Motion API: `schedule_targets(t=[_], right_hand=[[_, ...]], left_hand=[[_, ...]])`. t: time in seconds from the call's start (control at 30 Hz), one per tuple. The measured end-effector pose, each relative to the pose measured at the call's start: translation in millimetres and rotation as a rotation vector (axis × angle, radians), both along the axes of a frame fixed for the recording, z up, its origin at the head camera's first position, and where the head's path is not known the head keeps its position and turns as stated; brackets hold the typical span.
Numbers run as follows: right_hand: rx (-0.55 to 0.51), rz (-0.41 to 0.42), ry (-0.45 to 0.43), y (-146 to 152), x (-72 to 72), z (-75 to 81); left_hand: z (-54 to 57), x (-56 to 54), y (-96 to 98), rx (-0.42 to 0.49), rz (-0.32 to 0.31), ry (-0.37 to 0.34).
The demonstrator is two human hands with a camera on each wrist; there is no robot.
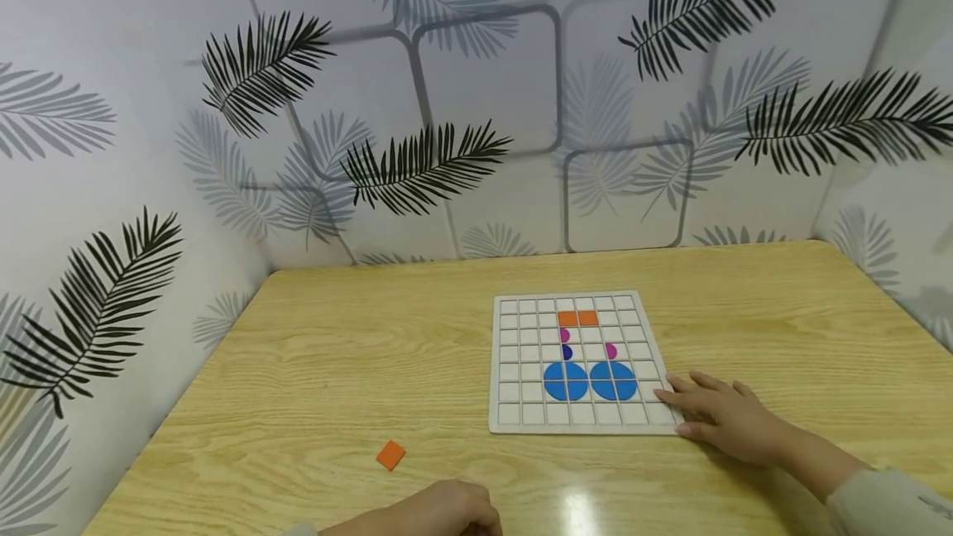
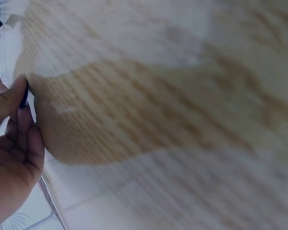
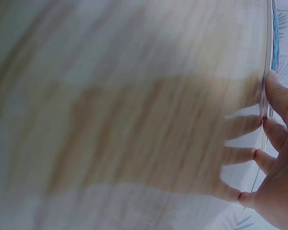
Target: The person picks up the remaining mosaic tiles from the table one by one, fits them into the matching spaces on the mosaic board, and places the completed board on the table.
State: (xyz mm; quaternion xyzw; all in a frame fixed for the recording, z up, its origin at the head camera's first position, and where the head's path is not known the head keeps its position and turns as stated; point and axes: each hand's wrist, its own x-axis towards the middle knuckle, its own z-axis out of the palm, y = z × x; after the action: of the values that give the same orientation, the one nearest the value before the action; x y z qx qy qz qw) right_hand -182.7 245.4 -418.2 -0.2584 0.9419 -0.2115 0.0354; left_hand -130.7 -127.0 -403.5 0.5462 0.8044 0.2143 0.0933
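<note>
Inside the left grip (image 2: pixel 13 149) sits a blue piece (image 2: pixel 24 97).

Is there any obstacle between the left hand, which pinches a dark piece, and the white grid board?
No visible obstacle: only bare tabletop lies between the left hand, pinching the dark piece, and the white grid board. The orange square lies off to the left, and the right hand is at the board's right edge.
</note>
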Motion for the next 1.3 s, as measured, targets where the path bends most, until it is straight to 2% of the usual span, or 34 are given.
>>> schedule_targets(t=[0.1, 0.17, 0.27, 0.37, 0.63, 0.87, 0.93, 1.17, 1.3], right_hand=[[-0.002, -0.001, 0.002, 0, -0.2, -0.3], [-0.005, -0.002, 0.001, 0, -0.4, -1.0], [-0.007, -0.001, -0.001, 0, -0.9, -2.6], [-0.006, -0.001, -0.004, 0, -0.8, -3.1], [0.01, -0.002, -0.007, -1, 0.4, 0.6], [0.011, -0.001, 0.007, -1, 1.3, 1.4], [0.011, -0.002, 0.009, -1, 1.3, 1.5], [0.015, -0.006, 0.004, -2, 1.4, 2.9], [0.012, -0.003, -0.009, -2, 1.6, 4.3]], left_hand=[[-0.7, -1.3, -0.3, 0.041, -0.04, -0.002], [0.0, -2.3, -1.2, 0.025, -0.049, -0.052], [2.2, -3.3, -1.4, -0.016, -0.027, -0.168], [5.2, -3.9, -0.1, -0.041, 0.007, -0.222], [10.9, -6.4, 12.1, -0.021, 0.064, -0.229], [15.3, -10.7, 27.5, 0.014, 0.085, -0.236], [17.7, -14.1, 32.8, 0.007, 0.09, -0.245], [29.0, -30.4, 54.7, 0.011, 0.09, -0.211], [32.5, -41.8, 66.3, 0.038, 0.124, -0.242]])
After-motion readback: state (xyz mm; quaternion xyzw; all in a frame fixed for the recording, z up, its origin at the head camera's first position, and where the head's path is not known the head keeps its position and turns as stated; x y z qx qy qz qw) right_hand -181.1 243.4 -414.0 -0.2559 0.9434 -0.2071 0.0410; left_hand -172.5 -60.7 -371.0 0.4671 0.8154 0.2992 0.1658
